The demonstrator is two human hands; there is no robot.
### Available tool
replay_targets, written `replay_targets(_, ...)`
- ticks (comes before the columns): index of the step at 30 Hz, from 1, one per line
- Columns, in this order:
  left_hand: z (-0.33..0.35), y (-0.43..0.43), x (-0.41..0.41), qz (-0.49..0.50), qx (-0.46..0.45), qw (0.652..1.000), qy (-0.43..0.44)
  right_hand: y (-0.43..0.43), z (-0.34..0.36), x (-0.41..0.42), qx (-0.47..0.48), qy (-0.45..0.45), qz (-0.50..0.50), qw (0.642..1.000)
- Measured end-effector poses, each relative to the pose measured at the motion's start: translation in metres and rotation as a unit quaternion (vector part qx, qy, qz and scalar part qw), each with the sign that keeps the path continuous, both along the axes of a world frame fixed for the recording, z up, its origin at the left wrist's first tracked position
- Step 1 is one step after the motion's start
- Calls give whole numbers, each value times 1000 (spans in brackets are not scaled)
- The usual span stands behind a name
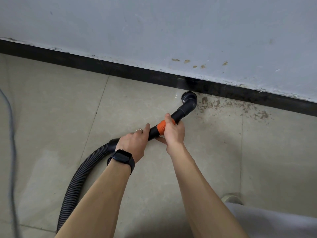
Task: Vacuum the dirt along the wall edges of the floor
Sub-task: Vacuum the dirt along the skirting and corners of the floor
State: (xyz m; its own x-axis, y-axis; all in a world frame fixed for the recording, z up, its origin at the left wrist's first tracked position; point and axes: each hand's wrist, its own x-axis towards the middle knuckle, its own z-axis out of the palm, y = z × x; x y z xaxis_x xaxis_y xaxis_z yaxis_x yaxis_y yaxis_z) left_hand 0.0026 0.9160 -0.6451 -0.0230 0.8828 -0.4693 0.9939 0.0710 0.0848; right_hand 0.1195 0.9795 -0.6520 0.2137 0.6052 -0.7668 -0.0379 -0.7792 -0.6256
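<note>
- Tiled floor (51,109) meets black skirting (120,69).
- Left hand (133,143) curls round the wand (178,114); right hand (173,133) clasps its orange collar (161,127), nearer the skirting.
- Brush nozzle (188,97) sits at the skirting's foot; dirt (240,107) lies rightward along it.
- Hasty sweeping could scatter crumbs.

We see glossy, smooth floor tiles (137,100), a ribbed black plastic hose (75,177), and a scuffed matt painted wall (154,31).

The floor (51,103) lies open left of the nozzle (188,97); baseboard (120,69) and wall (154,23) block beyond; hose (75,182) loops lower-left.
</note>
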Motion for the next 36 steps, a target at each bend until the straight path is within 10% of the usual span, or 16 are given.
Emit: replay_targets(36,15,-49,-29,-49,19,999,-3,-62,-1,-33,-46,-10,-73,996)
